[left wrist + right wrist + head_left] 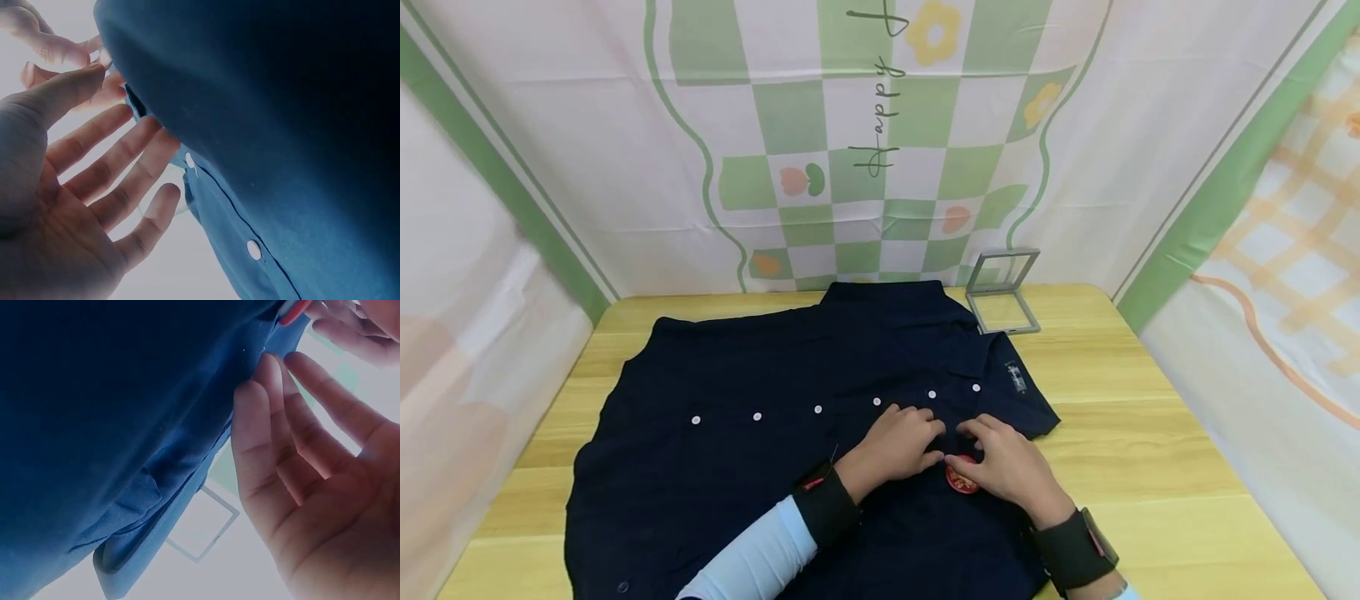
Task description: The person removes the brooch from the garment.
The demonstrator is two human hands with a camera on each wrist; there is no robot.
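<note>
A dark navy button-up shirt [752,483] with white buttons lies spread across the table. On its front is a round red badge [964,480] with a gold pattern. My left hand [901,442] rests on the shirt just left of the badge, fingers loosely bent. Beside it, my right hand [1011,467] has its thumb over the badge's upper edge and its fingertips on the cloth. In the left wrist view, the left fingers [119,169] are spread along the shirt. The right wrist view shows relaxed right fingers [312,431] by the cloth, with a red badge edge [295,311] above.
A grey-framed clear case [1002,293] stands open at the back of the wooden table [1157,467], beside the shirt collar [887,293]. A small printed label [1016,377] shows on the shirt's right part. Patterned curtains [865,125] close off the back and sides.
</note>
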